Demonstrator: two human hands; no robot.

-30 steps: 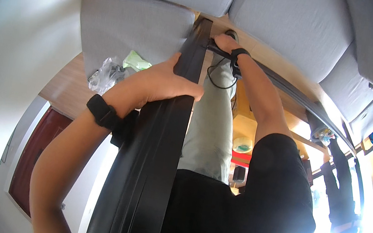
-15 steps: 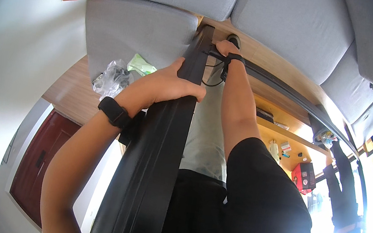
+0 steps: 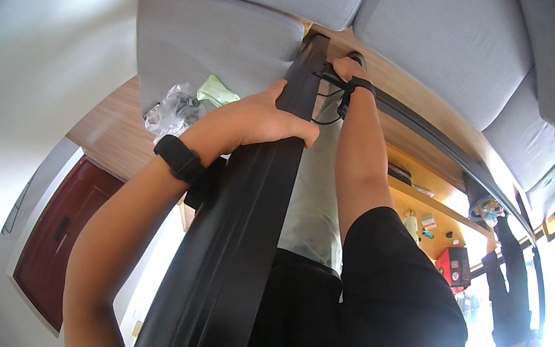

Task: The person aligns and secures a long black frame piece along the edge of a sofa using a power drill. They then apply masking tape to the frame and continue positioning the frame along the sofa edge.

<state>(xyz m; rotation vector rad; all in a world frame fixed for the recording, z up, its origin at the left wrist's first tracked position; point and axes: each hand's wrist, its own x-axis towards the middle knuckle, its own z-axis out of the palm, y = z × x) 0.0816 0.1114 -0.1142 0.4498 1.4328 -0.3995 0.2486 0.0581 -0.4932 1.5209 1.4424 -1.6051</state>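
A wide black beam (image 3: 235, 232) runs upright through the middle of the head view, close to my body. My left hand (image 3: 257, 121) is wrapped round it, thumb across its face and the other fingers hidden behind its left side. Farther off, a thinner black rail (image 3: 435, 137) joins the beam near its far end and stretches away to the right. There my right hand (image 3: 349, 70) is closed on the rail beside the joint; its fingers are partly hidden. A thin dark cord loops under my right wrist, next to the beam.
Grey sofa cushions (image 3: 444, 36) line the far side. Clear plastic (image 3: 178, 110) and a pale green bag (image 3: 218, 91) lie left of the beam. A wooden unit with small items and a red-black box (image 3: 453, 265) stand at right. Another person (image 3: 511, 294) stands by the frame's far right.
The whole view has shifted slightly, so the beam, rail and both hands sit a little farther right. Both hands keep the same hold.
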